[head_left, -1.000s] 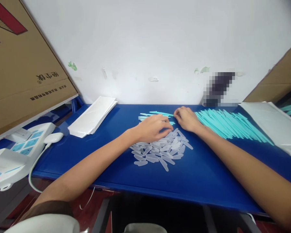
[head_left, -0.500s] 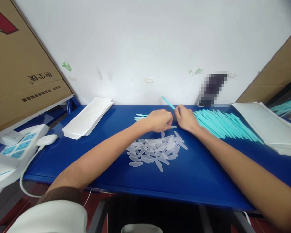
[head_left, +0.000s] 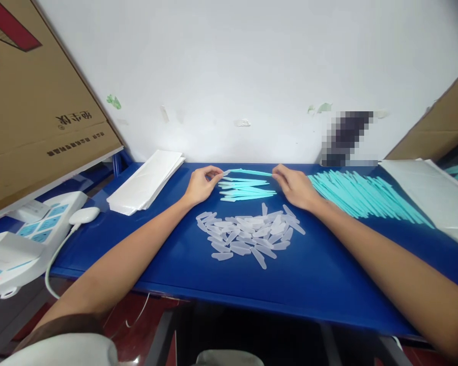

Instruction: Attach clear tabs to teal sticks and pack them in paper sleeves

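Note:
My left hand (head_left: 201,184) and my right hand (head_left: 295,186) together hold one thin teal plastic stick (head_left: 248,172), level, just above the blue table (head_left: 168,244). The left fingers pinch its left, capped end and the right fingers pinch its right end. Below it lies a small row of several capped teal sticks (head_left: 246,189). Nearer to me sits a heap of clear plastic caps (head_left: 248,234). A large fan of bare teal sticks (head_left: 362,195) lies to the right of my right hand.
A stack of white sheets (head_left: 147,180) lies at the back left and another white stack (head_left: 431,195) at the right. Cardboard boxes (head_left: 30,107) lean at both sides. A white power strip and plug (head_left: 34,229) sit left of the table.
My left hand left the cap heap, met the right hand at the stick, then moved out to the left. The stick was tilted upward and is level now, held at both ends.

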Available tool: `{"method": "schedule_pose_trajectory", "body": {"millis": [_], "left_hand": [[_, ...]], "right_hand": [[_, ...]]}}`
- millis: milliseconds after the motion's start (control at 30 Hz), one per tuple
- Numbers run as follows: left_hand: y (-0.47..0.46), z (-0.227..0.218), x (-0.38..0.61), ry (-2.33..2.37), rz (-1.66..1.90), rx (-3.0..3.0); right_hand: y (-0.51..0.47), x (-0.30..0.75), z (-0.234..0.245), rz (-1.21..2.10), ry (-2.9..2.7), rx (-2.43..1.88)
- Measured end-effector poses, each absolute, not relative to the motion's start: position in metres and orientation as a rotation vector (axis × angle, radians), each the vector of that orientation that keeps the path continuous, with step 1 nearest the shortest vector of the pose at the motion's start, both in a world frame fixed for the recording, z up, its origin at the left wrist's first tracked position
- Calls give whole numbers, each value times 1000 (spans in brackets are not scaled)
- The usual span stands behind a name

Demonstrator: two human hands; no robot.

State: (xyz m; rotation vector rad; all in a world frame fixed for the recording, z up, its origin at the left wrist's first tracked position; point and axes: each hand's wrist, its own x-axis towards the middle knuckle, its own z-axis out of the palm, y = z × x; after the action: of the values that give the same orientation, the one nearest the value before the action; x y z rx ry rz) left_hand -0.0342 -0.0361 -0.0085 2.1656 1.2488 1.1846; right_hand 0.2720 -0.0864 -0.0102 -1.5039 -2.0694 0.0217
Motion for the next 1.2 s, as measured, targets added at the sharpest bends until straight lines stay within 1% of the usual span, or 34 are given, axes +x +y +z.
{"method": "schedule_pose_trajectory", "body": {"millis": [667, 867, 1033, 1200], "left_hand": [[-35, -10, -33, 1287, 1227, 2167], [-38, -7, -32, 1233, 1200, 2218], [-44, -5, -29, 1104, 1145, 2311], [-44, -3, -29, 1105, 1103, 2300]], "right_hand": [[-89, 272, -7, 49, -2103, -1516], [-90, 269, -5, 46, -2096, -1499], [-91, 263, -4, 41, -2152, -1404], [-92, 262, -4, 35, -2194, -1485]]}}
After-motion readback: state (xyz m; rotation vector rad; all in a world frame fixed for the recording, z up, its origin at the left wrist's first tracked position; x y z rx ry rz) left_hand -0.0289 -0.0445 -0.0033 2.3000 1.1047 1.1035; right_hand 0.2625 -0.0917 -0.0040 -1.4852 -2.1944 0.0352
